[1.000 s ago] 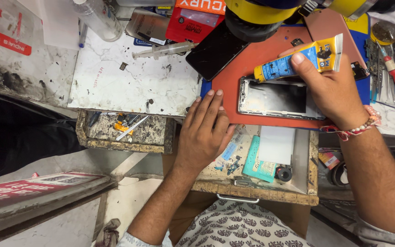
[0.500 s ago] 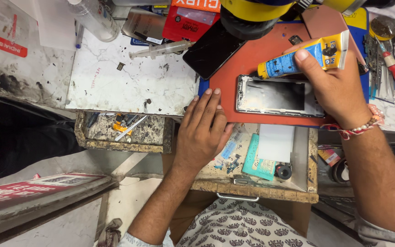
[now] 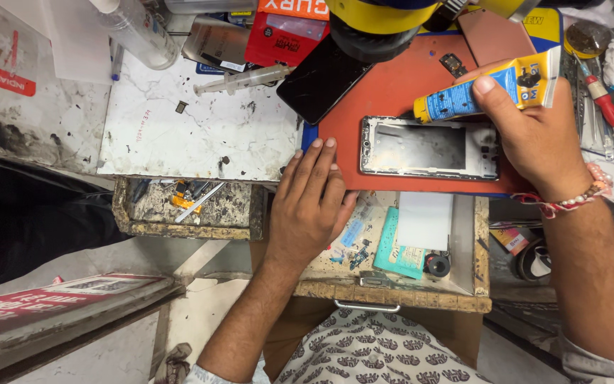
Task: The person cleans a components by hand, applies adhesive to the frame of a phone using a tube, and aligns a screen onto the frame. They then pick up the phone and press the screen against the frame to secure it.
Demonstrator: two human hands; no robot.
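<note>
1. The right hand (image 3: 534,142) grips a yellow-and-blue glue tube (image 3: 488,89), fingers wrapped around it and thumb pressed on top, with the nozzle end pointing left over the phone frame (image 3: 428,148).
2. The phone frame lies flat on the orange mat (image 3: 392,92), its open side up.
3. The left hand (image 3: 310,206) rests palm down, fingers close together and holding nothing, fingertips on the mat's near edge, just left of the frame.
4. Below, an open wooden drawer (image 3: 392,291) holds a teal card, a white sheet and a small black round part.
5. A syringe (image 3: 243,78) lies on the stained white board (image 3: 186,128), and a black phone (image 3: 321,71) rests beside it.
</note>
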